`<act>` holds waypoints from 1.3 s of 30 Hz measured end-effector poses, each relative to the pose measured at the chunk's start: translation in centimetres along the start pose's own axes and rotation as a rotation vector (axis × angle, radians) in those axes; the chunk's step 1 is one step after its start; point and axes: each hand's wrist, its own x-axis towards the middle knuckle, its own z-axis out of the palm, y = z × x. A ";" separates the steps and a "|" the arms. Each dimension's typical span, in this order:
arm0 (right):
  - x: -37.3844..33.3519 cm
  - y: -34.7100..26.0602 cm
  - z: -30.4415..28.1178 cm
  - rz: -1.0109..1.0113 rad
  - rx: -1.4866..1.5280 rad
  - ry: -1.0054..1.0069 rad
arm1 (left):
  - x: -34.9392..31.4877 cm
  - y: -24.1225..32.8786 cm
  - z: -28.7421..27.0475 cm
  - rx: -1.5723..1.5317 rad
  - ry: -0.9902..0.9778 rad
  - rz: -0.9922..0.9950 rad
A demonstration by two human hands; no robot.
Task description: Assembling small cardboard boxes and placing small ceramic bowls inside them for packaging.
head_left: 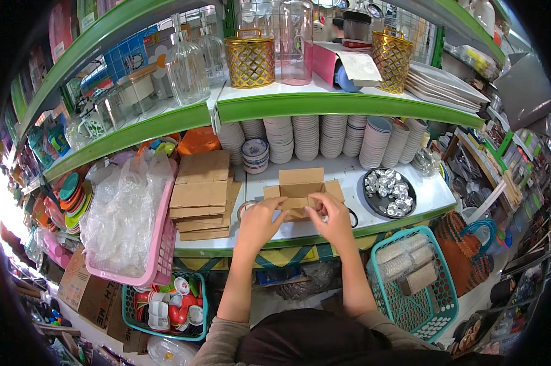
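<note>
A small open cardboard box (301, 177) stands on the white shelf in front of me, with its flaps spread outward. My left hand (261, 222) pinches its near left edge between fingers and thumb. At the near right edge, my right hand (332, 221) grips the same box with bent fingers. Flattened brown cartons (201, 189) lie stacked just left of the box. To its right, a round black tray (373, 200) holds several foil-wrapped pieces (390, 186). A dark ring-shaped thing (353, 218) shows partly beside my right hand.
On the left, a pink basket (161, 247) is heaped with clear plastic wrap (126, 213). Teal baskets stand below: one (203, 305) with red and white goods, another (451, 299) with wrapped packages (403, 259). Stacked bowls (306, 137) line the back under a green-edged shelf (348, 105).
</note>
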 end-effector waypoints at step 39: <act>-20.2 -10.0 40.2 0.083 0.793 -1.011 | -35.1 -16.0 1.9 -0.054 0.950 -1.130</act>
